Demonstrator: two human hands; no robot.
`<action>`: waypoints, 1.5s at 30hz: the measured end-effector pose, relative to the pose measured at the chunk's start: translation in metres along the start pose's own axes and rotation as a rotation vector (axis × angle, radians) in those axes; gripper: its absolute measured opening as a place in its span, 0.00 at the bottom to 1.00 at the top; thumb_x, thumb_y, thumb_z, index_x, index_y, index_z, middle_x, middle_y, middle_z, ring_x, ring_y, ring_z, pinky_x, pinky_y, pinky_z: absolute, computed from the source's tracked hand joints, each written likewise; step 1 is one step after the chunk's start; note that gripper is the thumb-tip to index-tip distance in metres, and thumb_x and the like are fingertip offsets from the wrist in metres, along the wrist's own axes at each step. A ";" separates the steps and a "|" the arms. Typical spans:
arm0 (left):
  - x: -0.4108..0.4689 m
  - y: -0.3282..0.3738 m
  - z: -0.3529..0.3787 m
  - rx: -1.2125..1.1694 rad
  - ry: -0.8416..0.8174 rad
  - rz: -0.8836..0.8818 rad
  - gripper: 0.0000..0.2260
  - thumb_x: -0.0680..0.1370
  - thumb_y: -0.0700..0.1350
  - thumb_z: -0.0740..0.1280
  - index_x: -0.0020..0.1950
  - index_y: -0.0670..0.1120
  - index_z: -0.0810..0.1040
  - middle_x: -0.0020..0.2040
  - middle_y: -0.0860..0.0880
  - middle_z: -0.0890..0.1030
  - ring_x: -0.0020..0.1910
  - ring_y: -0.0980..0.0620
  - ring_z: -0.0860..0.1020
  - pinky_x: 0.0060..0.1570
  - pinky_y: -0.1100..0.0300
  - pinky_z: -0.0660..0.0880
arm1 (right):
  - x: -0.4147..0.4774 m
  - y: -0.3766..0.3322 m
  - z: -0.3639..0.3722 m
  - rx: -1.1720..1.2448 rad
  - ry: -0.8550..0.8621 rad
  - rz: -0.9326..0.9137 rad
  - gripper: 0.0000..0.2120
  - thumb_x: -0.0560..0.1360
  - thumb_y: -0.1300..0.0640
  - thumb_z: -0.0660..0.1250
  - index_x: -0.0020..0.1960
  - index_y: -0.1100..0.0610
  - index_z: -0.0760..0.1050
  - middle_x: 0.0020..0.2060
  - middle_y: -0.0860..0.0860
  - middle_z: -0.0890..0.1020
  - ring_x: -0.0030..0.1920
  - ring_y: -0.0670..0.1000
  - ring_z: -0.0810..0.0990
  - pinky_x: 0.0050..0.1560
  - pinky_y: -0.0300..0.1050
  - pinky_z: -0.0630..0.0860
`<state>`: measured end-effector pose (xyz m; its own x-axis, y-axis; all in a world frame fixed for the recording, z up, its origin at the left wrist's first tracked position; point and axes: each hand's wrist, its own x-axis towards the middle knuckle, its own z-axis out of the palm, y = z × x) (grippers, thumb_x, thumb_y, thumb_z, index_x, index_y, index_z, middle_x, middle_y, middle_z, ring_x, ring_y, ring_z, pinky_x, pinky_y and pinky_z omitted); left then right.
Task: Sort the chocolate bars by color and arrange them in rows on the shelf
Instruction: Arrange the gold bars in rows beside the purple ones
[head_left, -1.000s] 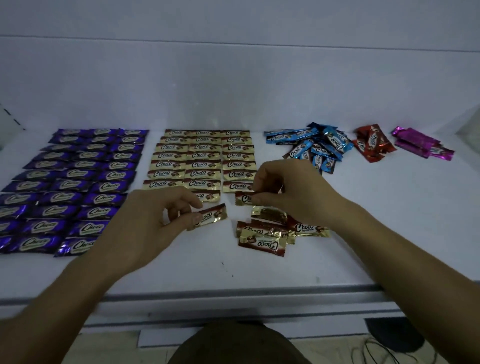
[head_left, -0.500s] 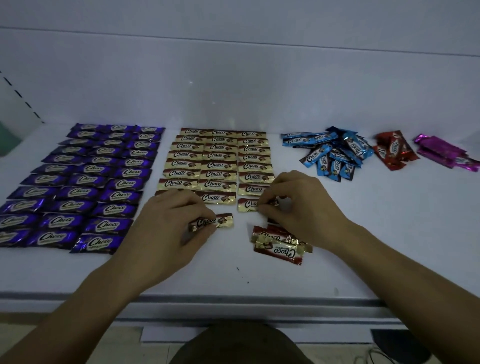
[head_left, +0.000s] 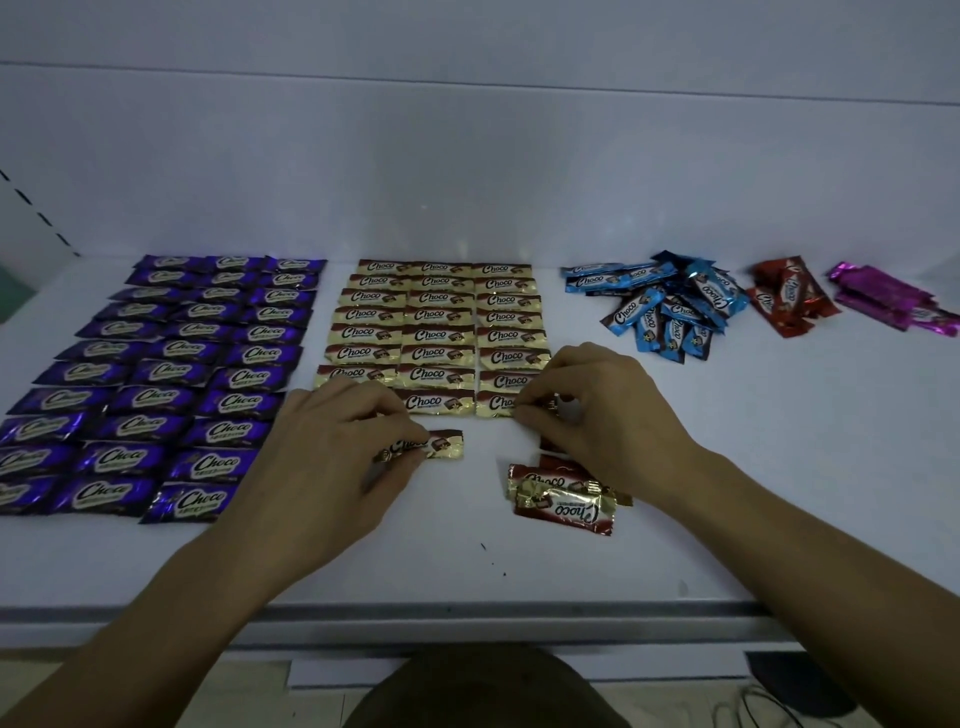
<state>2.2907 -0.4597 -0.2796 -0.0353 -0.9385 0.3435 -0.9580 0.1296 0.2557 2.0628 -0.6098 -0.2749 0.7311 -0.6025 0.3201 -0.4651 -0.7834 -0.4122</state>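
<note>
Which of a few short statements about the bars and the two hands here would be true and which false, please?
1. The purple bars lie in rows at the left of the shelf. True.
2. The blue bars are lined up in rows. False: they lie in a loose pile.
3. The left hand pinches a gold bar. True.
4. The right hand lies flat and empty. False: its fingers pinch a second gold bar at the near right corner of the gold rows.
5. The red bars lie left of the blue ones. False: they lie right of them, before the pink bars.
</note>
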 end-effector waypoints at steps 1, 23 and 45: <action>0.000 0.000 0.000 0.000 0.003 0.005 0.14 0.76 0.56 0.62 0.51 0.52 0.84 0.49 0.56 0.79 0.49 0.53 0.76 0.45 0.52 0.71 | 0.000 -0.001 -0.001 0.005 0.000 0.002 0.06 0.75 0.51 0.73 0.50 0.50 0.85 0.44 0.46 0.83 0.45 0.46 0.77 0.45 0.43 0.76; 0.002 0.006 0.005 -0.010 0.022 0.037 0.14 0.76 0.55 0.61 0.50 0.51 0.84 0.48 0.55 0.80 0.48 0.53 0.76 0.45 0.57 0.65 | 0.000 0.011 -0.022 0.139 -0.014 0.266 0.08 0.77 0.59 0.69 0.53 0.48 0.82 0.42 0.38 0.81 0.42 0.41 0.79 0.41 0.24 0.70; 0.005 -0.006 -0.015 -0.068 -0.165 0.128 0.09 0.75 0.48 0.69 0.54 0.50 0.84 0.50 0.54 0.81 0.47 0.58 0.78 0.50 0.71 0.68 | -0.015 0.001 -0.056 -0.076 -0.369 0.333 0.08 0.73 0.51 0.75 0.51 0.46 0.81 0.42 0.40 0.80 0.44 0.42 0.78 0.42 0.33 0.71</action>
<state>2.3003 -0.4602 -0.2664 -0.2067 -0.9519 0.2262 -0.9214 0.2672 0.2822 2.0235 -0.6097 -0.2319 0.6586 -0.7380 -0.1469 -0.7279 -0.5753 -0.3730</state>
